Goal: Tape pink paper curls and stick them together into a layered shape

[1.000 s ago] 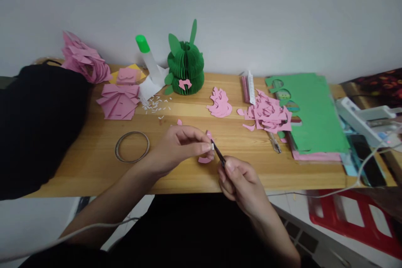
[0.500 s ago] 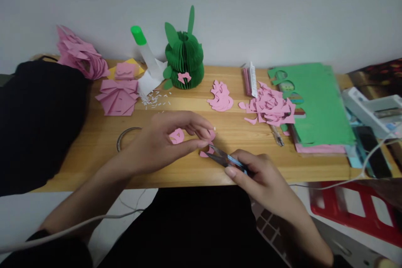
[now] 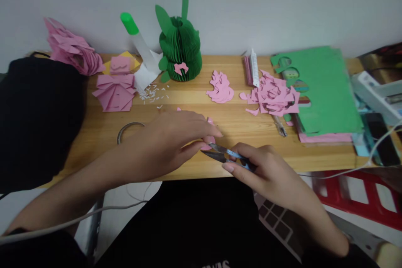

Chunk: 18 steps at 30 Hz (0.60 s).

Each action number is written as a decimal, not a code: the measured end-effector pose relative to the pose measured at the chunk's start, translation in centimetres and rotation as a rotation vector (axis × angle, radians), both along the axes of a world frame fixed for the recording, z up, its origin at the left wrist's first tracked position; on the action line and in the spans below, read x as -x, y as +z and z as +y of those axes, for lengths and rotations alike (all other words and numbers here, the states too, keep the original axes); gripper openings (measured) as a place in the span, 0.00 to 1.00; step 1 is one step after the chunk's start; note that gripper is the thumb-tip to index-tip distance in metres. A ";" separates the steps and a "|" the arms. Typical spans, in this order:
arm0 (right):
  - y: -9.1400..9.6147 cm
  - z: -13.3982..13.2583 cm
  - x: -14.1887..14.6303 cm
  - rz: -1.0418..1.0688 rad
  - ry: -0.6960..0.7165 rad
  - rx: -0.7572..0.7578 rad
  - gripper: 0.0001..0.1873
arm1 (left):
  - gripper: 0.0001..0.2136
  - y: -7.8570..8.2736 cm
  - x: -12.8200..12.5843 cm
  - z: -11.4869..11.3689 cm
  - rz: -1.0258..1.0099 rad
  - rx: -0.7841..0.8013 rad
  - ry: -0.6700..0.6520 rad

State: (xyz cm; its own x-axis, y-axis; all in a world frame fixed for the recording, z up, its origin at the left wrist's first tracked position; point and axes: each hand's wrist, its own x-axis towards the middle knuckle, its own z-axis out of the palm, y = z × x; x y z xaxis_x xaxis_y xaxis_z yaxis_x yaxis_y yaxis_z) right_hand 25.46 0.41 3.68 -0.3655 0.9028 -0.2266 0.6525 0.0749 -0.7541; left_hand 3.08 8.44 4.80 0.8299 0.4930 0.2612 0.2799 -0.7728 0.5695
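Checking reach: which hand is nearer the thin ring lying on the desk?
Left. The left hand, pinching a pink scrap, sits just right of the ring, its wrist over the ring's edge. The right hand, holding scissors, is farther right, beyond the left.

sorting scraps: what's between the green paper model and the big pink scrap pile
A small heap of pink cutouts lies there, shown in the head view.

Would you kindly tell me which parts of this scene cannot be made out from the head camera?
- Pink paper piece: head view, mostly covered by the left hand, so its shape is unclear.
- Scissors: head view, handles hidden inside the right hand.
- Ring: head view, near side hidden behind the left hand.
- White device: head view, cut off by the right edge.
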 end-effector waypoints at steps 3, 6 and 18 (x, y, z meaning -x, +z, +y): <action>0.0 0.0 0.0 -0.001 0.008 -0.015 0.15 | 0.07 0.1 0.0 -0.1 -0.002 0.015 0.003; 0.0 0.0 -0.1 -0.011 0.025 -0.034 0.15 | 0.06 -0.1 0.0 -0.1 0.001 0.024 0.003; -1.9 -0.2 -1.0 0.058 0.017 0.071 0.15 | 0.06 -2.0 0.3 0.6 -0.163 0.422 0.208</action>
